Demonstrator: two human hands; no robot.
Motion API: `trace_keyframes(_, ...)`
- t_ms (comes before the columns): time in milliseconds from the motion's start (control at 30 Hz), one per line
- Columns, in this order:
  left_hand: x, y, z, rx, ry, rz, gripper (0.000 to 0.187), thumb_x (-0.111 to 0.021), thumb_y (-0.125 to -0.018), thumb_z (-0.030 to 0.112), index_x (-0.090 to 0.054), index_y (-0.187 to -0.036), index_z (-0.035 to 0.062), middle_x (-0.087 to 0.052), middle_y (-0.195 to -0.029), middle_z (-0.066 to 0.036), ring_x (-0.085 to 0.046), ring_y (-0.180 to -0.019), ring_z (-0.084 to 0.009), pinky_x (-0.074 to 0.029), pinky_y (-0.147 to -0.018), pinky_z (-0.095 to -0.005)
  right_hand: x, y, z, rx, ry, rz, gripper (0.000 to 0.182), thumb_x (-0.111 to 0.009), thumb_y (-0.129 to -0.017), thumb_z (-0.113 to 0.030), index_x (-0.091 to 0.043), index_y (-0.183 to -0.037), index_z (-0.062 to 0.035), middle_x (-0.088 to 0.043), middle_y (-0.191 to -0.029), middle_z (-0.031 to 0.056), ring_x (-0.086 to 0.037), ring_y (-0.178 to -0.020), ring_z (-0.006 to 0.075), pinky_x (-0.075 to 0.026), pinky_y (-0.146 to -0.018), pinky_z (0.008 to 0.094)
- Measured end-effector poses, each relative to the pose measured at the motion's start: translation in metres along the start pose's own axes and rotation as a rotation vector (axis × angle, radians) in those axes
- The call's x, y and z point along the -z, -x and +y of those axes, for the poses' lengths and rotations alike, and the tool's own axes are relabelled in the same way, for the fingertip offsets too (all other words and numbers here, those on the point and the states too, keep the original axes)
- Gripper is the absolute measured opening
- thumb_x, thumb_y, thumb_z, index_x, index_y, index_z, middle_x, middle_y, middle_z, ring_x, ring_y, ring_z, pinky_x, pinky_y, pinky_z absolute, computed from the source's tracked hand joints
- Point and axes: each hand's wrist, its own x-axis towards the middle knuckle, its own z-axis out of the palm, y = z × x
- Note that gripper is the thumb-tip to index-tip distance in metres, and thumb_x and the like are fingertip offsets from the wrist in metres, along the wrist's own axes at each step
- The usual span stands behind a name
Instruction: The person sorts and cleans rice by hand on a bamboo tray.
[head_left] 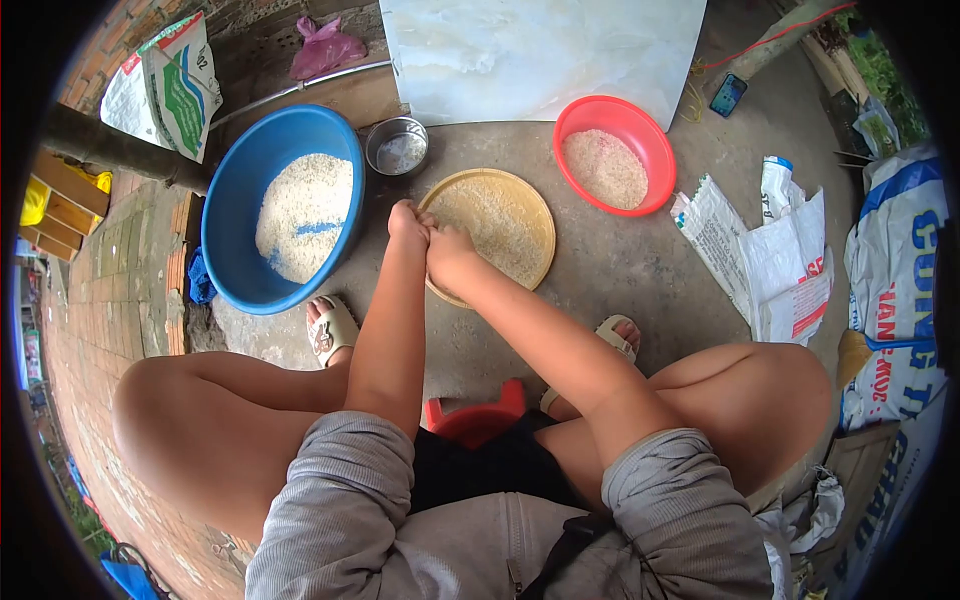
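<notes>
A round yellow tray with a thin layer of white grains lies on the ground between my feet and the white board. At its left rim, my left hand is closed, with its fingers curled. My right hand is beside it, over the left part of the tray, its fingers bent together. The two hands touch or nearly touch; what lies between their fingers is too small to make out. To the left stands a large blue basin holding a heap of white grains. A red basin with grains sits at the right.
A metal bowl stands behind the tray. Empty-looking sacks and a phone lie at the right, beside large printed sacks. A white board stands at the back. The red stool is beneath me.
</notes>
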Motion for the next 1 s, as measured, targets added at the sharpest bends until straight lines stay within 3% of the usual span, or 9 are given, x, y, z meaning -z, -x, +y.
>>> trace_keyframes(133, -0.039, 0.044, 0.011, -0.074, -0.02, -0.03, 0.032, -0.045, -0.085, 0.015, -0.027, -0.059, 0.0142, -0.021, -0.052, 0.003, -0.017, -0.04, -0.0089, -0.016, -0.035, -0.0239, 0.03, 0.002, 0.002, -0.042, -0.03, 0.032, 0.058, -0.063, -0.077, -0.023, -0.046, -0.129, -0.0052, -0.046, -0.133, 0.0077, -0.044, -0.12, 0.0263, -0.036, -0.098, 0.0363)
trace_keyframes(200, -0.056, 0.063, 0.008, -0.301, -0.262, -0.15, 0.03, -0.048, -0.084, 0.016, -0.031, -0.06, 0.0134, -0.023, -0.051, 0.003, -0.019, -0.04, -0.0087, -0.018, -0.034, -0.0247, 0.037, 0.006, 0.006, -0.051, -0.019, 0.06, 0.058, -0.062, -0.077, -0.024, -0.045, -0.13, -0.0048, -0.046, -0.133, 0.0076, -0.044, -0.119, 0.0266, -0.036, -0.098, 0.0363)
trace_keyframes(367, -0.039, 0.027, 0.012, -0.074, -0.348, -0.405, 0.027, -0.049, -0.087, 0.018, -0.039, -0.063, 0.011, -0.031, -0.052, 0.002, -0.03, -0.041, -0.0107, -0.024, -0.037, -0.026, 0.032, 0.011, 0.015, 0.011, -0.094, 0.057, 0.048, -0.061, -0.078, -0.029, -0.055, -0.118, -0.0037, -0.045, -0.133, 0.0099, -0.049, -0.112, 0.0287, -0.044, -0.09, 0.0392)
trace_keyframes(467, -0.017, 0.012, 0.015, -0.043, -0.006, -0.162, 0.028, -0.046, -0.089, 0.019, -0.04, -0.063, 0.0099, -0.035, -0.053, 0.0, -0.036, -0.045, -0.0137, -0.031, -0.042, -0.0288, 0.008, 0.0, 0.03, 0.215, -0.293, 0.239, 0.036, -0.058, -0.079, -0.015, -0.058, -0.114, -0.007, -0.043, -0.134, 0.0126, -0.049, -0.113, 0.0293, -0.045, -0.088, 0.0415)
trace_keyframes(500, 0.002, -0.01, 0.02, -0.075, -0.029, -0.163, 0.027, -0.042, -0.091, 0.02, -0.045, -0.068, 0.0067, -0.043, -0.058, -0.003, -0.045, -0.054, -0.0182, -0.046, -0.054, -0.0347, -0.003, -0.003, 0.035, 0.221, -0.288, 0.236, 0.036, -0.058, -0.079, -0.015, -0.058, -0.114, -0.007, -0.043, -0.134, 0.0126, -0.049, -0.113, 0.0293, -0.045, -0.088, 0.0415)
trace_keyframes(567, 0.008, -0.003, 0.018, -0.126, 0.044, -0.079, 0.026, -0.041, -0.092, 0.02, -0.048, -0.073, 0.0048, -0.046, -0.061, -0.005, -0.049, -0.059, -0.0205, -0.05, -0.062, -0.0381, -0.027, -0.006, 0.045, 0.221, -0.322, 0.573, 0.025, -0.058, -0.079, -0.014, -0.06, -0.103, -0.0063, -0.049, -0.122, 0.0141, -0.052, -0.104, 0.0309, -0.047, -0.085, 0.0422)
trace_keyframes(633, 0.013, -0.005, 0.017, -0.182, 0.113, 0.014, 0.028, -0.037, -0.094, 0.021, -0.053, -0.089, -0.0012, -0.053, -0.071, -0.01, -0.059, -0.077, -0.0272, -0.052, -0.085, -0.0469, -0.04, -0.004, 0.053, 0.086, -0.331, 0.551, 0.022, -0.057, -0.079, -0.011, -0.06, -0.101, -0.0062, -0.05, -0.119, 0.0129, -0.051, -0.106, 0.03, -0.046, -0.086, 0.0413)
trace_keyframes(867, 0.011, 0.003, -0.011, 0.012, -0.222, -0.243, 0.031, -0.034, -0.095, 0.019, -0.054, -0.102, -0.0039, -0.063, -0.092, -0.014, -0.063, -0.089, -0.0293, -0.053, -0.084, -0.0427, -0.086, 0.006, 0.098, -0.061, -0.271, 0.525, 0.02, -0.055, -0.078, -0.001, -0.059, -0.096, -0.0061, -0.052, -0.111, 0.0111, -0.05, -0.108, 0.028, -0.046, -0.087, 0.0375)
trace_keyframes(1000, 0.005, 0.016, -0.022, 0.049, -0.356, -0.275, 0.032, -0.033, -0.096, 0.02, -0.054, -0.102, -0.0037, -0.063, -0.096, -0.017, -0.063, -0.09, -0.0292, -0.054, -0.082, -0.0401, -0.091, -0.002, 0.099, -0.152, -0.394, 0.52, 0.014, -0.055, -0.076, 0.001, -0.059, -0.089, -0.0033, -0.057, -0.096, 0.0144, -0.058, -0.091, 0.0321, -0.049, -0.081, 0.04)
